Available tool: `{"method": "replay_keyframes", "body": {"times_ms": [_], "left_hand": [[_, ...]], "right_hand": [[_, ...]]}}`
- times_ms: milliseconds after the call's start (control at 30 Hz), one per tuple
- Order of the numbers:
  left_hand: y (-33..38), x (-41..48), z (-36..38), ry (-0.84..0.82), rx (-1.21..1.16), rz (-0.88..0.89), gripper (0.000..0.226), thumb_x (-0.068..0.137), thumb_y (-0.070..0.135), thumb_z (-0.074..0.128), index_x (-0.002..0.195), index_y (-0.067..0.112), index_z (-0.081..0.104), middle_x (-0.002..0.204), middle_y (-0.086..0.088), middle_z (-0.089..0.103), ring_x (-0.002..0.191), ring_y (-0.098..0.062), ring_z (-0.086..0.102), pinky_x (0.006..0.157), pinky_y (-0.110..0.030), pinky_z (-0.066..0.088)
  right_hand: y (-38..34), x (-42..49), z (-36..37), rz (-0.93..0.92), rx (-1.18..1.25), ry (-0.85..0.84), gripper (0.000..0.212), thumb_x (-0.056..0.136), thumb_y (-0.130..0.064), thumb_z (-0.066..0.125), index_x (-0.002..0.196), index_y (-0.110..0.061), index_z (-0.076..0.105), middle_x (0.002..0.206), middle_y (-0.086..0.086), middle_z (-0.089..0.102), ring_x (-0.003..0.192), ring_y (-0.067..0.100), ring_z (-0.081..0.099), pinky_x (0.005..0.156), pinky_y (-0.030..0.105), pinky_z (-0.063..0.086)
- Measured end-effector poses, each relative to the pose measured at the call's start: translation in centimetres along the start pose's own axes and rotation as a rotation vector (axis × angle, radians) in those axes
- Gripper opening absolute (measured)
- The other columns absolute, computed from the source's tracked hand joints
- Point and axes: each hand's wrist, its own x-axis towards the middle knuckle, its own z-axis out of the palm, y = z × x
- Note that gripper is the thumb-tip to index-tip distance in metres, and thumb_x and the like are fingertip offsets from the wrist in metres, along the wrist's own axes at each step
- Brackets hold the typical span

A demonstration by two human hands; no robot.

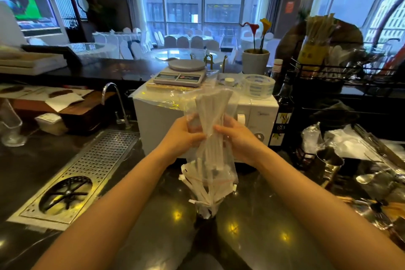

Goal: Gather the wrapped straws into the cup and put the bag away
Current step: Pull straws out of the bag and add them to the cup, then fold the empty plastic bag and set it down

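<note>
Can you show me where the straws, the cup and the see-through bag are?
wrapped straws (211,114), head camera view: on the white bundle above both hands.
cup (207,209), head camera view: on its rim, where the straw ends poke in.
bag (230,169), head camera view: on the clear plastic below the right hand.

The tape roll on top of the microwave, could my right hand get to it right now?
Probably not yet: the right hand is gripping the bag of straws together with the left hand. The tape roll itself sits unobstructed.

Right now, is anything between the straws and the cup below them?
Only the clear bag wrapping the straws, pinched by both hands, left hand and right hand. Lower straw ends already sit in the cup.
</note>
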Motion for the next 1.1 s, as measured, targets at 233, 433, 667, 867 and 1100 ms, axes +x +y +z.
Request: {"method": "replay_keyframes", "body": {"times_ms": [233, 433, 667, 867, 1100], "left_hand": [[-3.0, -0.4, -0.2, 0.071, 0.019, -0.039, 0.04, 0.077, -0.003, 0.06, 0.111, 0.017, 0.056, 0.098, -0.001, 0.067, 0.09, -0.01, 0.066, 0.076, -0.023, 0.056], [-3.8, -0.9, 0.4, 0.073, 0.037, -0.097, 0.049, 0.079, -0.002, 0.058, 0.121, 0.022, 0.05, 0.109, 0.0, 0.061, 0.096, -0.009, 0.059, 0.07, -0.017, 0.052], [-3.3, -1.2, 0.2, 0.069, 0.027, -0.132, 0.039, 0.081, 0.001, 0.058, 0.112, 0.024, 0.055, 0.111, -0.005, 0.063, 0.102, -0.017, 0.06, 0.089, -0.031, 0.049], [-2.8, -1.3, 0.3, 0.094, 0.052, -0.114, 0.021, 0.089, 0.01, 0.048, 0.099, 0.022, 0.061, 0.103, -0.004, 0.064, 0.097, -0.015, 0.061, 0.086, -0.027, 0.05], [-0.9, -0.6, 0.0, 0.099, -0.003, -0.064, 0.023, 0.089, 0.007, 0.046, 0.088, 0.022, 0.064, 0.085, 0.002, 0.066, 0.084, -0.011, 0.062, 0.083, -0.028, 0.049]], "right_hand": [[2.4, 0.0, 0.4, -0.019, -0.126, -0.064, 0.036, 0.093, -0.01, 0.042, 0.107, -0.043, 0.045, 0.122, -0.003, 0.053, 0.124, 0.023, 0.047, 0.108, 0.047, 0.037], [3.2, -0.5, -0.2, 0.022, -0.189, -0.052, 0.054, 0.095, -0.015, 0.04, 0.14, -0.037, 0.02, 0.131, -0.001, 0.045, 0.126, 0.017, 0.042, 0.1, 0.031, 0.038], [3.7, -0.7, -0.9, 0.019, -0.192, -0.044, 0.042, 0.093, -0.021, 0.044, 0.131, -0.037, 0.036, 0.138, 0.009, 0.047, 0.126, 0.027, 0.046, 0.107, 0.052, 0.037], [3.4, -0.9, -0.8, -0.012, -0.232, -0.024, 0.025, 0.094, -0.022, 0.043, 0.111, -0.039, 0.049, 0.12, 0.003, 0.059, 0.115, 0.025, 0.056, 0.098, 0.046, 0.047], [1.0, -1.3, -1.3, -0.065, -0.238, 0.011, 0.022, 0.094, -0.019, 0.041, 0.105, -0.034, 0.053, 0.105, -0.003, 0.062, 0.112, 0.024, 0.058, 0.102, 0.045, 0.044]]}}
